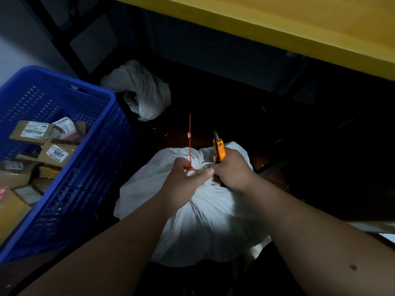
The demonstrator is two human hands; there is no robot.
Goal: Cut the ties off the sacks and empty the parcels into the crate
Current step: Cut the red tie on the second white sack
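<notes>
dark floor (299, 129) | yellow tabletop (277, 22) above | blue crate (89, 159) L | maybe shelving behind

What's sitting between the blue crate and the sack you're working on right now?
Nothing: in the head view, only a bare strip of dark floor separates the blue crate from the white sack whose red tie the left hand grips.

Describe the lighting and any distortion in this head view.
Head view: dim overall, with one bright pool on the white sack below both hands; the floor to the right is near black; wide-angle bending curves the yellow table edge and the blue crate.
</notes>
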